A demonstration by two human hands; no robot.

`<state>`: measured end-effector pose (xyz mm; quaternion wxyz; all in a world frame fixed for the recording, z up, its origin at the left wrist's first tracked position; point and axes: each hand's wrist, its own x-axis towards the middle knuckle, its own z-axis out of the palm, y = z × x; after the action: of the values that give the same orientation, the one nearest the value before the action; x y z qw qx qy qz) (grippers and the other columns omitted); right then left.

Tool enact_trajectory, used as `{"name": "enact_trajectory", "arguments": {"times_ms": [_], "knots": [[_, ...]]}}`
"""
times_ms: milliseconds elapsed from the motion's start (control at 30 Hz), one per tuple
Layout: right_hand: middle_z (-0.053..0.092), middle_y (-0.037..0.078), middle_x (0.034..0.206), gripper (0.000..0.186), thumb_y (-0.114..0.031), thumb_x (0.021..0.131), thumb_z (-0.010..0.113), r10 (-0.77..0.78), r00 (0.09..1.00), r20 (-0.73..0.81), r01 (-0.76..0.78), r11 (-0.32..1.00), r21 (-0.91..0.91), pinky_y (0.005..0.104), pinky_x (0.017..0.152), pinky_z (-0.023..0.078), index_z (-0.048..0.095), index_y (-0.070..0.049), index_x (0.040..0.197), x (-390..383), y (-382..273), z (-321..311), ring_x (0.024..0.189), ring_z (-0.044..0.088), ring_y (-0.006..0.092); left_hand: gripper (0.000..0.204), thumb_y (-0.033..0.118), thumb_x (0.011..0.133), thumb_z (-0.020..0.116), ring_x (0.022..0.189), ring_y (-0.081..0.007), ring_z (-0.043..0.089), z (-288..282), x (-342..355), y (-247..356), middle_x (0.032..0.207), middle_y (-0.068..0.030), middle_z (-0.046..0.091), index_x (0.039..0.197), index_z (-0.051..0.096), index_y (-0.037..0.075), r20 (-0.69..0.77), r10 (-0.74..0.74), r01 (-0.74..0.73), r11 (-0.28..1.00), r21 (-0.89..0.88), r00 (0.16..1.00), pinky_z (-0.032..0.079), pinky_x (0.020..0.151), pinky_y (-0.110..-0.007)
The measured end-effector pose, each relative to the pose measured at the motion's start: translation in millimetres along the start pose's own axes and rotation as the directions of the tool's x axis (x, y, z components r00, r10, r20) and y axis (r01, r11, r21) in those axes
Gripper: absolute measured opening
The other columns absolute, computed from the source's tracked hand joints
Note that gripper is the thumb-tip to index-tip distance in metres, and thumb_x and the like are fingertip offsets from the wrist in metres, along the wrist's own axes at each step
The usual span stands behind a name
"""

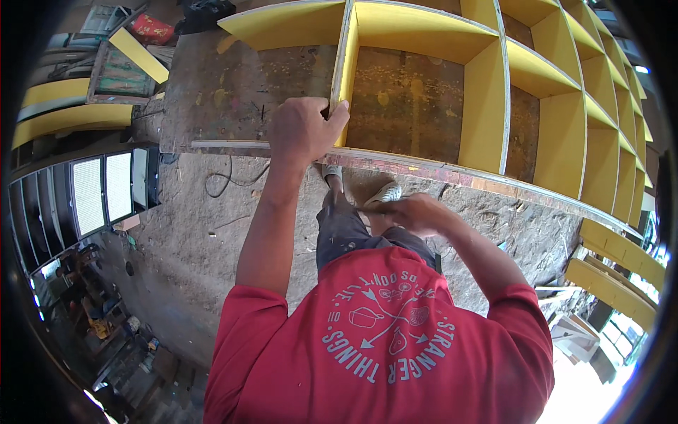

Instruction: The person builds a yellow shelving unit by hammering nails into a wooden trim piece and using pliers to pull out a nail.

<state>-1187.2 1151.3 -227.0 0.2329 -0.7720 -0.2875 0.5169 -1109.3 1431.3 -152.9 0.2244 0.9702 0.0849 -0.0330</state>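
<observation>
Carefully, we keep our left hand (305, 129) clamped on the yellow shelf divider (344, 71), holding it square; our right hand (413, 214), loosely curled and seemingly empty, hangs near.

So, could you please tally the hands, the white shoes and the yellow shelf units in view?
Hands: 2 (left hand, fingers on the shelf divider; right hand)
White shoes: 2
Yellow shelf unit: 1
Total: 5
</observation>
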Motion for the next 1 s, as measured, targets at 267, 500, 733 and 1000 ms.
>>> {"name": "enact_trajectory", "arguments": {"times_ms": [267, 500, 733, 1000], "knots": [[0.073, 0.014, 0.131, 0.043, -0.043, 0.106, 0.057, -0.029, 0.994, 0.106, 0.036, 0.997, -0.066, 0.0521, 0.096, 0.055, 0.062, -0.03, 0.148, -5, -4, 5, 0.115, 0.071, 0.0398, 0.047, 0.051, 0.091, 0.071, 0.073, -0.0444, 0.072, 4, -1, -3, 0.073, -0.0232, 0.071, 0.08, 0.079, 0.006, -0.014, 0.001, -0.001, 1.0, 0.013, 1.0, 0.057, 0.068, -0.053], [0.076, 0.013, 0.121, 0.046, -0.049, 0.105, 0.057, 0.045, 0.998, 0.054, -0.041, 0.996, -0.076, 0.0514, 0.093, 0.057, 0.061, -0.035, 0.149, -7, -3, 6, 0.108, 0.074, 0.0382, 0.049, 0.049, 0.092, 0.07, 0.068, -0.0454, 0.069, 5, -4, -6, 0.07, -0.0244, 0.067, 0.075, 0.075, 0.003, -0.052, 0.029, -0.03, 0.999, -0.016, 0.998, 0.053, 0.064, -0.053], [0.075, 0.012, 0.124, 0.041, -0.042, 0.106, 0.058, 0.057, 0.998, 0.02, -0.055, 0.995, -0.087, 0.0514, 0.093, 0.056, 0.063, -0.035, 0.146, -7, -14, -29, 0.116, 0.071, 0.0364, 0.052, 0.047, 0.092, 0.07, 0.063, -0.0469, 0.065, 10, -4, -8, 0.066, -0.0255, 0.063, 0.07, 0.07, 0.0, -0.109, 0.062, -0.068, 0.997, -0.045, 0.992, 0.049, 0.06, -0.054], [0.077, 0.015, 0.114, 0.038, -0.043, 0.106, 0.06, -0.071, 0.993, -0.096, 0.068, 0.997, -0.035, 0.0533, 0.091, 0.055, 0.069, -0.025, 0.138, 13, 31, -12, 0.107, 0.072, 0.0406, 0.048, 0.05, 0.09, 0.071, 0.071, -0.0437, 0.072, 3, -2, -2, 0.071, -0.0225, 0.071, 0.076, 0.078, 0.004, -0.037, 0.021, -0.021, 1.0, 0.002, 0.999, 0.058, 0.069, -0.054]]}}
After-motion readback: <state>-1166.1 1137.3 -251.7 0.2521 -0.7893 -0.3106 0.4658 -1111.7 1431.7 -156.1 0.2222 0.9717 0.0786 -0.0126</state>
